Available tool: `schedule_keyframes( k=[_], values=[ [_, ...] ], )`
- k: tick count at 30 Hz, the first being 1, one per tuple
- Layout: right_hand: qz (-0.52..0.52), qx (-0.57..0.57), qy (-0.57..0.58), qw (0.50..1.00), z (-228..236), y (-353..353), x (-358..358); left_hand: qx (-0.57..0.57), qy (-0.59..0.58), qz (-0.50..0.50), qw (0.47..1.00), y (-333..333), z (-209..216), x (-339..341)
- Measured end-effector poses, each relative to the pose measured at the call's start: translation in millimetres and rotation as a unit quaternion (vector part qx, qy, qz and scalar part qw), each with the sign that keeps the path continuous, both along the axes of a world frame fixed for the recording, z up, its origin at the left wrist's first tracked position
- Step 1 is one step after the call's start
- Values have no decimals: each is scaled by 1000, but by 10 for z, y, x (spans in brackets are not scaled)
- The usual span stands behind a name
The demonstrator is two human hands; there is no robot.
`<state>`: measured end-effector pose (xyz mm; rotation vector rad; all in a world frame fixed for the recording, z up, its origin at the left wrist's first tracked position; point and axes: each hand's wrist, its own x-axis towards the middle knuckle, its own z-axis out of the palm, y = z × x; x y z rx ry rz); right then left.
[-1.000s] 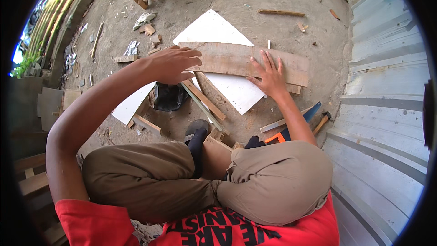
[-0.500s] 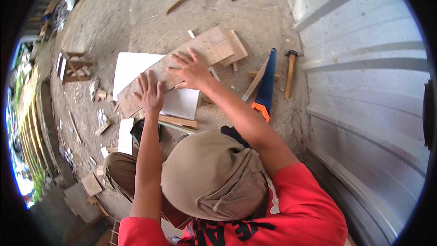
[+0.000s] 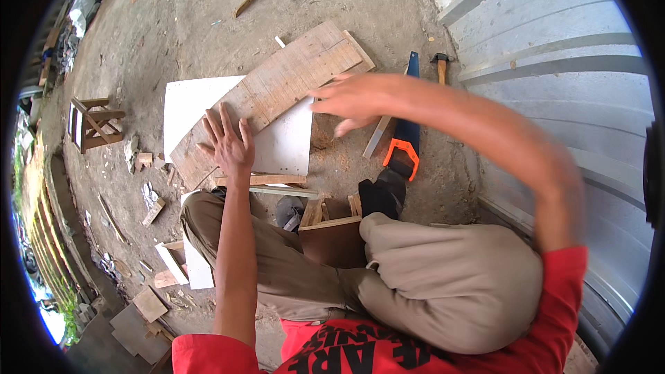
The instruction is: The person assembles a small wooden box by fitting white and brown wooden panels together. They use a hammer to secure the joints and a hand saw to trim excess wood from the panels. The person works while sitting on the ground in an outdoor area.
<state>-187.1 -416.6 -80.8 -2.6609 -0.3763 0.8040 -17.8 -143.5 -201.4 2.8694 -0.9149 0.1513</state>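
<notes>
Left hand (image 3: pixel 228 144) spread flat on wooden board (image 3: pixel 277 90); right hand (image 3: pixel 353 100) open, blurred, hovering beside board.

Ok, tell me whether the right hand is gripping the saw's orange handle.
No, the right hand is blurred and open above the ground, apart from the saw, which lies untouched beside the corrugated metal wall.

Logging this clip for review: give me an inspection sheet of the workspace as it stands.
Surface: bare dirt ground, sawdust patches.
Job's things: wooden plank lying across a white board.
Clutter: handsaw, hammer, small wooden stool, wood offcuts.
Hands: left hand flat on the plank, fingers spread; right hand open, blurred, above the plank's end.
Cables: nothing seen.
Surroundings: corrugated metal wall on the right.
</notes>
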Motion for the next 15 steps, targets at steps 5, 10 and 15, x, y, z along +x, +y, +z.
schedule_keyframes(
  k=[5, 10, 15],
  values=[
    [-60, -260, 220, 938, 1115, -454, -313, -13, 1, 17, 1000, 102, -24, 52],
    [-151, -347, 221, 899, 954, -531, -309, -24, 14, 13, 1000, 24, -83, 1],
    [-418, 47, -142, 896, 49, -360, -559, -37, -11, 25, 999, -47, -123, -49]
  ],
)
